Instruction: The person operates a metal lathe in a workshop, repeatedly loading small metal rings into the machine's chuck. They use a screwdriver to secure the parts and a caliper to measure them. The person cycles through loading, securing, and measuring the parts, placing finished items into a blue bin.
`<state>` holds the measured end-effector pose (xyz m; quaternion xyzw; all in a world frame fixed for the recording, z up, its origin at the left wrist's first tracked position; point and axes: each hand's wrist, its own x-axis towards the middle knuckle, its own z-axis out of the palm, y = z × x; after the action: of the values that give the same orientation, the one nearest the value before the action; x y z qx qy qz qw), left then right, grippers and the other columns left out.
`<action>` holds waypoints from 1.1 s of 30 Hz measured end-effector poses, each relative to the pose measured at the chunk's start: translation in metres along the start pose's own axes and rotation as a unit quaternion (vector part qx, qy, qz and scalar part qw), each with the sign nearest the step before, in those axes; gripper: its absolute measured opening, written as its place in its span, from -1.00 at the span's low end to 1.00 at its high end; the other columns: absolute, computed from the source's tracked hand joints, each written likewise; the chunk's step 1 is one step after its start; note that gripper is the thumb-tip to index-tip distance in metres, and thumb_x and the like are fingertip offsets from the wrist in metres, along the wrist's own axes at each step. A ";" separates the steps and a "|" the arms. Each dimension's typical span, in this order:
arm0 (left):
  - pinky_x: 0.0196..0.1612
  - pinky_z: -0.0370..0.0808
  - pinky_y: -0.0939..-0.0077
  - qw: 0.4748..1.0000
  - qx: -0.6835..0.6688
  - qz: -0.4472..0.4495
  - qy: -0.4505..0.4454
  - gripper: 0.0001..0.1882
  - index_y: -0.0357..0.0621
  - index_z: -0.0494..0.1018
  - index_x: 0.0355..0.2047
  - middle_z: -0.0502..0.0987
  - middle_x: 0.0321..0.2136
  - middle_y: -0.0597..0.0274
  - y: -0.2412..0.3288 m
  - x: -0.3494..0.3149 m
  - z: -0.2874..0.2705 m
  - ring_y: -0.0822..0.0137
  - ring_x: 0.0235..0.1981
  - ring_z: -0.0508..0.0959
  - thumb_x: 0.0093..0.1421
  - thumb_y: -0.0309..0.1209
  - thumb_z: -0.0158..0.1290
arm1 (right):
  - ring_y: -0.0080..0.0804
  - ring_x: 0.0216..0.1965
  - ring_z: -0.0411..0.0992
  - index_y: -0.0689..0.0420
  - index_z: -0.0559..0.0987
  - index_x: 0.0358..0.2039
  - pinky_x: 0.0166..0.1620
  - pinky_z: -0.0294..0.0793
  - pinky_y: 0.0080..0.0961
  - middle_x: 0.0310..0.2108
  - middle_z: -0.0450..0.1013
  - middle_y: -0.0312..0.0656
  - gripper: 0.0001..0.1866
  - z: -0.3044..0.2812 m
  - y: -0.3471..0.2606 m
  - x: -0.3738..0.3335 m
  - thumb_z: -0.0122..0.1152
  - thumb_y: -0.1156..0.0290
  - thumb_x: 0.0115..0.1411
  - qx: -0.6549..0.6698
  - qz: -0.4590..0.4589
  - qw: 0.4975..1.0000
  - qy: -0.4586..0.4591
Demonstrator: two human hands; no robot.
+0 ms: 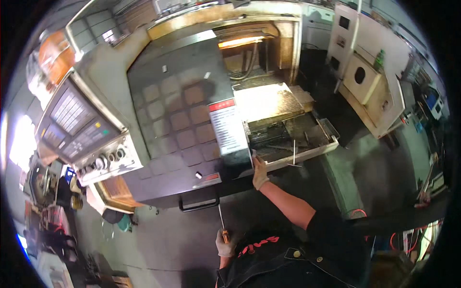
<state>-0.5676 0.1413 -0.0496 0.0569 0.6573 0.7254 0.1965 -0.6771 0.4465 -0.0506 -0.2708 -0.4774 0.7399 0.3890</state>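
Down in front of my body, my left hand [224, 245], in a pale glove, is closed around a screwdriver [225, 235] with an orange and black handle. Its thin shaft points up toward the black door handle [199, 207]. My right arm reaches forward, and my gloved right hand [260, 174] grips the right edge of the dark machine door [165, 115]. Some of its fingertips are hidden at that edge. The door has rows of square panes and a red and white label [226, 126].
Left of the door stands a control panel [77, 122] with keys and knobs. Right of it the lit machine interior [254, 57] shows above a metal tray [307, 152] jutting out. A pale machine cabinet [362, 91] stands farther right. Red hoses [357, 211] lie at the lower right.
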 end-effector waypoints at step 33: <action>-0.30 0.39 0.62 1.000 0.004 0.020 0.006 -0.71 -0.17 0.39 -0.29 0.43 -0.42 0.39 -0.004 0.013 -0.003 0.54 -0.39 0.42 -0.07 -0.62 0.10 | -0.50 -0.31 0.35 0.31 0.50 -0.18 -0.18 0.30 -0.55 -0.33 0.46 -0.24 -0.70 0.039 0.006 -0.008 0.08 0.32 0.20 0.096 0.117 0.988 -0.012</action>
<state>-0.5799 0.1432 -0.0566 0.0659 0.6601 0.7269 0.1776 -0.7051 0.4192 -0.0402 -0.2774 -0.3742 0.8258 0.3181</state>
